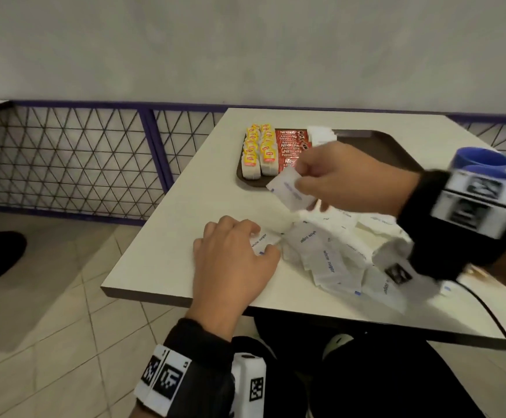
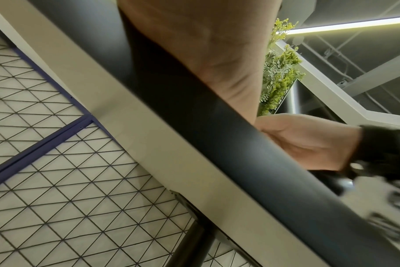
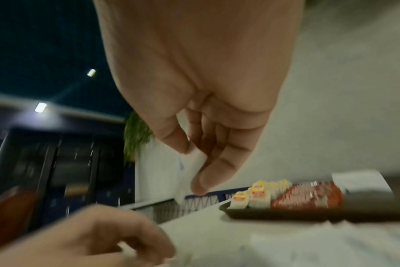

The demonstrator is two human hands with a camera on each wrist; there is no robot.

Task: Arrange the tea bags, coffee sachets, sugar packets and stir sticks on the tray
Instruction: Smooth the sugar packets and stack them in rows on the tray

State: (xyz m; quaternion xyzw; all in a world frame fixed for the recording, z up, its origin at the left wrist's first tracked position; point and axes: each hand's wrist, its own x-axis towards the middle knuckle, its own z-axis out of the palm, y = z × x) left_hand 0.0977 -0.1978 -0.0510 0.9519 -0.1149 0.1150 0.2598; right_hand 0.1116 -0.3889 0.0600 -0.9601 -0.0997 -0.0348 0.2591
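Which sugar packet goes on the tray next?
Find the brown tray on the white table. At its near edge the right hand pinches one white packet. It alone is lifted; the others lie in a heap.

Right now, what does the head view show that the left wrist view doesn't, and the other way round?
Only the head view shows the tray with tea bags and red coffee sachets, the loose sugar packets, the left hand holding one packet and the right hand pinching another. Only the left wrist view shows the table edge from below, green foliage and a ceiling light strip. Both show the right hand and the mesh fence.
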